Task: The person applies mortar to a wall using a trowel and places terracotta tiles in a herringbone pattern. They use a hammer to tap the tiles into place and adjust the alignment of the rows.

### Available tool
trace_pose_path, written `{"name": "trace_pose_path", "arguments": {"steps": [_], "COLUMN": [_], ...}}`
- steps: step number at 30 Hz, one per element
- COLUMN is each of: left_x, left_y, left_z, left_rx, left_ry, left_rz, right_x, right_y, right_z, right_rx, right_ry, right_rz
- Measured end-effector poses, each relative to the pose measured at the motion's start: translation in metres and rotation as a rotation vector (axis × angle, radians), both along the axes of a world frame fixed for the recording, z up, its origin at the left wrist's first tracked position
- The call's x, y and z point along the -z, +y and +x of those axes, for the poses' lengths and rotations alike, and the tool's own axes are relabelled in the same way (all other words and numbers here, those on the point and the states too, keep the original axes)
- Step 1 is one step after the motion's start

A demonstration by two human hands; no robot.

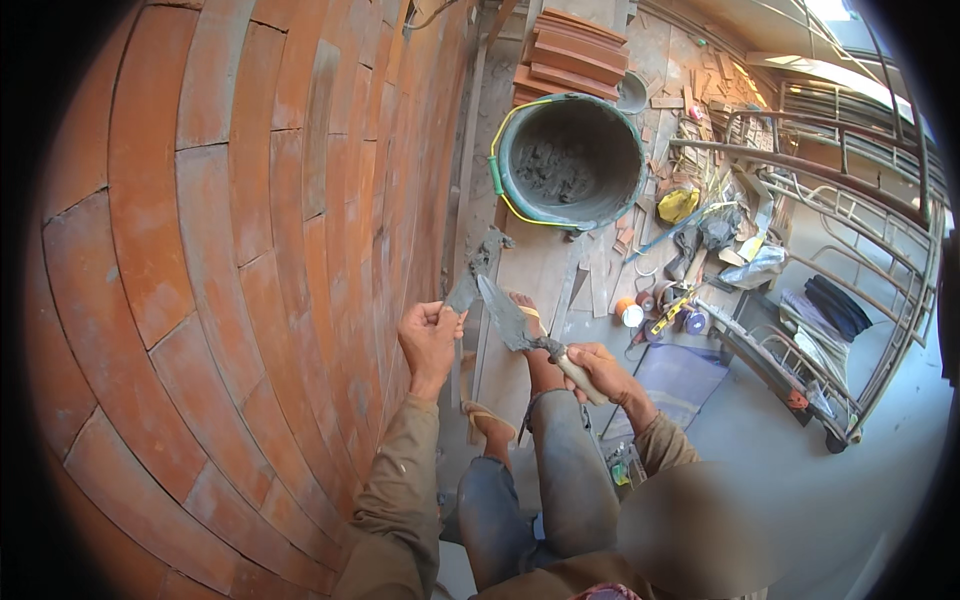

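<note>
My left hand (428, 342) is closed on a small mortar-covered piece (459, 295), perhaps a tile strip, beside the brick wall (200, 300). My right hand (600, 372) grips the wooden handle of a pointed trowel (508, 315), its grey, mortar-smeared blade angled up toward that piece, very near it; contact is hard to tell. A clump of grey mortar (492, 245) shows above the piece's upper end. A dark bucket (620, 160) with wet mortar inside and a yellow handle stands farther forward.
Stacked terracotta tiles (570, 50) lie behind the bucket on a dusty board surface. Scraps, a yellow level (672, 310), cans (628, 312) and a bag (678, 203) are scattered at right, beside metal scaffold frames (840, 183). My sandalled feet (490, 425) are below my hands.
</note>
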State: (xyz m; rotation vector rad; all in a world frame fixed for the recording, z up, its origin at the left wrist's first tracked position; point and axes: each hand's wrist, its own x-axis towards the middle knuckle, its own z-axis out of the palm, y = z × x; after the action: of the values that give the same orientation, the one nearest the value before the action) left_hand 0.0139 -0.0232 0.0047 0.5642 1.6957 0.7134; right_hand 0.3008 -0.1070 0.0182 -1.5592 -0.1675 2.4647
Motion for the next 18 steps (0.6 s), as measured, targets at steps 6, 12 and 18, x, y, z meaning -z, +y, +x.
{"name": "trace_pose_path", "arguments": {"steps": [6,12,18], "left_x": [0.002,-0.015,-0.009], "left_y": [-0.019,-0.033,-0.057], "left_z": [-0.007,-0.009,-0.014], "left_rx": [-0.084,-0.148,-0.222], "left_ry": [-0.022,0.066,0.052], "left_rz": [-0.062,-0.105,-0.146], "right_x": [0.003,0.078,0.205], "right_y": [0.036,0.14,0.201], "right_z": [0.044,0.053,0.053], "right_rx": [0.004,-0.843,-1.299], "right_ry": [-0.1,-1.094,-1.167], "right_rz": [0.058,0.911,0.978]}}
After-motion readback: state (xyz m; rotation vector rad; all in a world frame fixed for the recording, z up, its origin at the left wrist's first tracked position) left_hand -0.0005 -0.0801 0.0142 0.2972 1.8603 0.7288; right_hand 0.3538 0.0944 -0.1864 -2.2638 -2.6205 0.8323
